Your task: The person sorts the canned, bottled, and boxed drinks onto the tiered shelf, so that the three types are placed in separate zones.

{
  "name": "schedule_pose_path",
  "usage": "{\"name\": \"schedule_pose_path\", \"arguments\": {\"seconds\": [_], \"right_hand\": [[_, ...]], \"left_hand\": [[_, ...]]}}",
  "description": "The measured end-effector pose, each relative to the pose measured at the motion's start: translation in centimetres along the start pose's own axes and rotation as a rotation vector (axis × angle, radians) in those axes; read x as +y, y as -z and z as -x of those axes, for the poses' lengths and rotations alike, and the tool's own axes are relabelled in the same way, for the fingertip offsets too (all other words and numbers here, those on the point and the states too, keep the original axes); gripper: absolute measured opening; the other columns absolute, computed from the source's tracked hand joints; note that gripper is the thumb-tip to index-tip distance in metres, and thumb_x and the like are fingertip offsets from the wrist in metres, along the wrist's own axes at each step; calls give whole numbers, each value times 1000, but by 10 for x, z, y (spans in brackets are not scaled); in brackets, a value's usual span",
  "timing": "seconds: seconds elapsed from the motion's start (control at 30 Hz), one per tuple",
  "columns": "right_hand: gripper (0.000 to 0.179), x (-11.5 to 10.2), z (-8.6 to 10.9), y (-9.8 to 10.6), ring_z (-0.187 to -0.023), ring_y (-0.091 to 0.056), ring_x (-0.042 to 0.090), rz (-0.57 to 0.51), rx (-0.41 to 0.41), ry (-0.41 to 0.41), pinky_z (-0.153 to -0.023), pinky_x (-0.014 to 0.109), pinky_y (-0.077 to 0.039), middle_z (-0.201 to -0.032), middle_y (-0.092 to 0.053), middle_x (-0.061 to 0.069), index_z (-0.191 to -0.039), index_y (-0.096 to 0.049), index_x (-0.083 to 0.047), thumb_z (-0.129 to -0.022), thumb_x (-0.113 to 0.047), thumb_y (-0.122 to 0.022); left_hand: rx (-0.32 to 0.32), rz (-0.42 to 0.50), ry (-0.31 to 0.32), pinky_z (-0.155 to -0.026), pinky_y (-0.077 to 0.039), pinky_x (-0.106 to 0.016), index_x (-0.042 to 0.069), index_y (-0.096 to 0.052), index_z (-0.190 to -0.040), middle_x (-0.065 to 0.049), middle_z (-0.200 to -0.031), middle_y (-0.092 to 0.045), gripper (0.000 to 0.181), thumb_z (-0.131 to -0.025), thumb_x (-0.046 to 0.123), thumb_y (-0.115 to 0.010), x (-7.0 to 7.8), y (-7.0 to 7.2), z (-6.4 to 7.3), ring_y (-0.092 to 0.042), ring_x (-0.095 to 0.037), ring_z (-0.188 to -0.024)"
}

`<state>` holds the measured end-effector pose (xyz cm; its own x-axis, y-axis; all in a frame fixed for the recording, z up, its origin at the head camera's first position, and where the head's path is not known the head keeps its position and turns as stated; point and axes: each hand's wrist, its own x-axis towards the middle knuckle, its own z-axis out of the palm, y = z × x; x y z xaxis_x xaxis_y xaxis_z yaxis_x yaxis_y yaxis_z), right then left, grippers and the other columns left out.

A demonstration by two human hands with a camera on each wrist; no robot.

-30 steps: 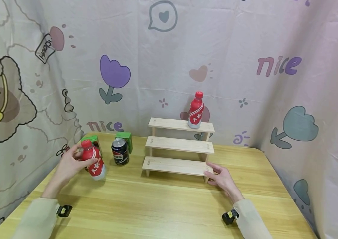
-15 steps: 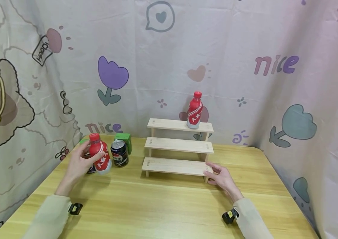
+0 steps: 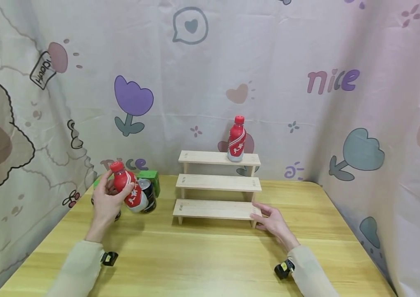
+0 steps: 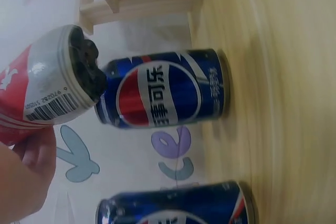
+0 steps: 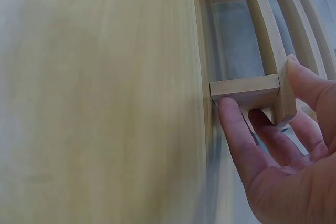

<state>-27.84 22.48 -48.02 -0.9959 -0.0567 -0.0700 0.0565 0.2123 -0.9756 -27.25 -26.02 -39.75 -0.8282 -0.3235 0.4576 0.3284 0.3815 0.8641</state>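
My left hand (image 3: 106, 202) grips a red-capped drink bottle (image 3: 127, 185) with a red label, tilted and raised off the table. Its ridged clear base faces the camera in the left wrist view, close to a blue Pepsi can (image 4: 165, 88). A second Pepsi can (image 4: 173, 205) is cut off at that view's lower edge. My right hand (image 3: 274, 222) holds the right end of a three-tier wooden step shelf (image 3: 215, 209) at its lowest tier, thumb on top and fingers against the end support (image 5: 244, 86). Another red bottle (image 3: 236, 140) stands upright on the top tier, towards the right.
Behind the cans stands a green box (image 3: 152, 181); part of another green box (image 3: 96, 182) shows behind my left hand. The wooden table (image 3: 202, 260) stretches in front of the shelf. A printed curtain (image 3: 195, 74) hangs behind and at both sides.
My left hand has lifted the bottle and carried it rightwards, in front of the dark can, and it is now more tilted. The right hand stays on the shelf; the head view has shifted slightly.
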Motion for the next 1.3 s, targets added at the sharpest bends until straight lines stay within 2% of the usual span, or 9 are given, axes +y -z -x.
{"name": "schedule_pose_path", "arguments": {"seconds": [0.2, 0.37, 0.43, 0.6, 0.7, 0.87, 0.97, 1.13, 1.3], "right_hand": [[62, 1, 1, 0, -116, -61, 34, -19, 16, 0, -81, 38, -59, -148, -36, 34, -141, -52, -8, -86, -19, -76], [59, 1, 0, -1, -112, -64, 32, -32, 25, -11, -81, 40, -59, -146, -40, 32, -140, -54, -8, -86, -16, -76], [57, 1, 0, -2, -110, -65, 31, -37, 32, -20, -81, 41, -59, -146, -41, 32, -139, -55, -8, -86, -13, -75], [56, 0, 1, -2, -108, -66, 30, -38, 29, -26, -82, 42, -58, -144, -44, 32, -139, -54, -8, -87, -12, -74], [57, 0, 1, -2, -106, -67, 29, -40, 26, -30, -82, 41, -58, -143, -46, 31, -140, -54, -9, -87, -13, -74], [58, -2, -1, -1, -118, -60, 38, -31, 34, -35, -82, 39, -59, -148, -40, 29, -141, -53, -10, -87, -14, -74], [57, -2, -1, 0, -120, -58, 40, -21, 42, -30, -81, 39, -59, -150, -37, 29, -141, -53, -10, -88, -14, -74], [58, -2, 0, -1, -113, -64, 36, -28, 30, -28, -81, 40, -59, -149, -38, 30, -141, -53, -9, -88, -13, -74], [63, 1, 1, -1, -109, -66, 31, -27, 9, -9, -80, 37, -59, -147, -39, 32, -142, -51, -9, -86, -20, -77]], "left_hand": [[70, 81, 14, -71, -49, -7, 17, -49, -141, 25, -97, -62, 64, -84, 13, -77, 5, -15, -1, -59, 1, -82], [87, 96, -18, -68, -47, -8, 9, -52, -140, 25, -95, -60, 59, -86, 11, -74, 30, -25, 8, -57, 0, -79], [100, 101, -23, -68, -47, -8, 11, -52, -140, 24, -96, -60, 59, -86, 13, -74, 30, -29, 8, -57, -1, -80], [133, 105, -37, -71, -47, -8, 19, -54, -140, 19, -103, -62, 59, -85, 18, -76, 8, -41, 0, -57, -1, -85], [138, 118, -57, -71, -48, -9, 19, -56, -139, 15, -104, -63, 59, -84, 18, -77, 8, -49, -2, -59, -1, -85], [118, 152, -78, -73, -49, -11, 18, -55, -138, 11, -104, -65, 59, -83, 17, -77, 14, -60, -7, -60, -1, -84], [94, 178, -73, -76, -51, -11, 13, -54, -138, 1, -109, -68, 59, -84, 15, -76, 22, -66, -9, -61, 1, -85], [63, 194, -94, -81, -51, -13, 4, -52, -137, -20, -120, -66, 57, -85, 12, -74, 45, -70, -2, -60, 2, -90], [46, 188, -144, -82, -50, -14, 4, -52, -138, -23, -122, -65, 56, -86, 11, -72, 60, -76, 3, -60, 3, -92]]}}
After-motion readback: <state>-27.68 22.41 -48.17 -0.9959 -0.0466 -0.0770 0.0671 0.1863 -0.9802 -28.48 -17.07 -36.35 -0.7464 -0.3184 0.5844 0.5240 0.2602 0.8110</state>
